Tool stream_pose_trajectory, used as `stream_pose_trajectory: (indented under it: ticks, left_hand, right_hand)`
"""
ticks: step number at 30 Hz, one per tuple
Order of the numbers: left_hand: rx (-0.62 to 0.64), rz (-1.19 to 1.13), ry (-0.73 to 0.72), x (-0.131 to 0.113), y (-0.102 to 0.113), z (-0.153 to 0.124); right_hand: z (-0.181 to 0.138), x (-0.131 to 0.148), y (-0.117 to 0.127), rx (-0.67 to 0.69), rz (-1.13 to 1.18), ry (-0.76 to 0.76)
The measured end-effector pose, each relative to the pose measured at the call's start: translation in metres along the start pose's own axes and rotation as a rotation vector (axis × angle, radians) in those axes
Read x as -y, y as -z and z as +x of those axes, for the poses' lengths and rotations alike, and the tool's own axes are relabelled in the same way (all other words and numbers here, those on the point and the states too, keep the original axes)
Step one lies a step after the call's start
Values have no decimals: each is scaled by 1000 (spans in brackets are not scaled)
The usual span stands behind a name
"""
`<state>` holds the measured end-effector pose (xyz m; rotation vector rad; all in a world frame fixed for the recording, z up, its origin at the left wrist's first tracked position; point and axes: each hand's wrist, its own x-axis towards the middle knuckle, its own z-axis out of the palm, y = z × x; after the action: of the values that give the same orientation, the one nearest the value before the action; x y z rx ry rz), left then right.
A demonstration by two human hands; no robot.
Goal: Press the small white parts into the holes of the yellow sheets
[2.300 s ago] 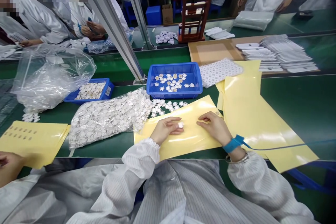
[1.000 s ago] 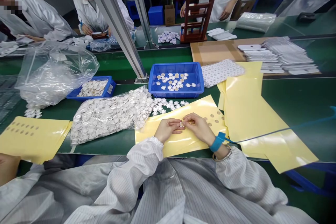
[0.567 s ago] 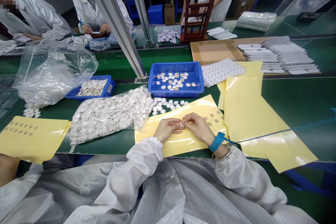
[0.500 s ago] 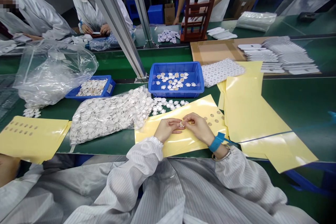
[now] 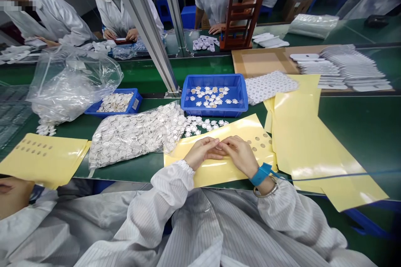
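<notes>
My left hand [image 5: 200, 153] and my right hand [image 5: 239, 156] meet at the fingertips above a yellow backing sheet [image 5: 232, 131] with round marks. A small round disc [image 5: 218, 147] sits between the fingertips, mostly hidden. Beyond my left hand lies a clear plastic bag packed with white discs [image 5: 134, 133]. Loose white discs [image 5: 203, 124] lie on the green belt just past the sheet. A blue wrist strap [image 5: 261, 174] circles my right wrist, and its thin cord runs off to the right.
A blue tray of discs [image 5: 214, 113] stands beyond the sheet, with a smaller blue tray [image 5: 136, 102] and a large plastic bag [image 5: 73, 87] to its left. More yellow sheets [image 5: 297, 142] lie on the right. An aluminium post [image 5: 147, 29] rises behind. A co-worker's hand [image 5: 12, 194] shows at lower left.
My fingertips have closed further around the disc, which now shows less. The whole scene has shifted slightly right in view, and a person across the belt now leans on it.
</notes>
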<state>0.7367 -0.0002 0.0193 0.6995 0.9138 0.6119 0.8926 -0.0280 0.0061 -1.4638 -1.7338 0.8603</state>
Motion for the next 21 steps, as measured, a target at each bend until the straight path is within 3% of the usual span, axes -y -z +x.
stream_pose_trajectory:
  ticks: [3, 5, 7, 11, 14, 17, 21]
  left_hand:
    - [-11, -68, 72, 0, 3, 9]
    - [-59, 31, 61, -4, 6, 16]
    - [-148, 344, -41, -11, 11, 21]
    - [-396, 1279, -364, -24, 20, 31]
    - [-372, 1704, -393, -26, 23, 38]
    - [-355, 1835, -357, -25, 24, 43]
    - [-369, 1722, -391, -26, 29, 46]
  right_hand:
    - [-1, 3, 2, 24, -49, 64]
    - [-2, 2, 9, -14, -43, 56]
    - [-4, -4, 21, -80, -64, 26]
    - [-9, -30, 55, -107, -222, -89]
    - [-12, -46, 73, -53, -332, -181]
    - [-14, -53, 75, -50, -345, -236]
    - [-12, -55, 68, -76, -290, -276]
